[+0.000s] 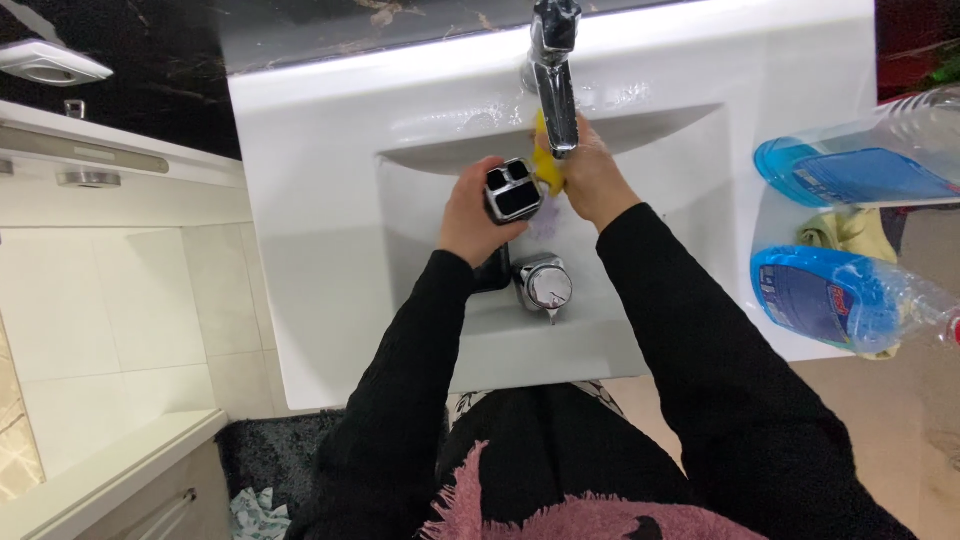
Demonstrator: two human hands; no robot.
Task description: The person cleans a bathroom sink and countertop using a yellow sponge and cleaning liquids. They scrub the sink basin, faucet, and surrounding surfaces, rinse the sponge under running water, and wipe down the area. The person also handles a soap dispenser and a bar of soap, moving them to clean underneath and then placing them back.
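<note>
Hands met over the middle of a white rectangular ceramic sink (320, 250), both reaching out of black knitted sleeves. The left hand (475, 215) had its fingers wrapped round a dark, boxy holder with a chrome rim and two square openings (513, 189), gripping it from the left side with the openings turned up toward the camera. The right hand (590, 175) had its fingers closed on a yellow sponge (545, 165) and pressed it against the right side of that holder, directly beneath the spout of a chrome tap (555, 80) that ran from the far edge of the sink toward the basin's centre. How the right fingertips lay could not be told, since the spout covered them. Foam clung to the far wall of the basin near the tap base. Below the hands, near the front of the basin, sat a chrome dispenser top (543, 284), and a dark object lay just left of it, touching it or nearly so. On the right ledge of the sink lay two clear plastic bottles of blue liquid (850, 175), one farther and one nearer, with a yellowish cloth (850, 230) between them. At the left stood a white cabinet with a chrome handle (88, 178), and a dark mat (270, 450) lay on the floor beside the sink's near edge.
</note>
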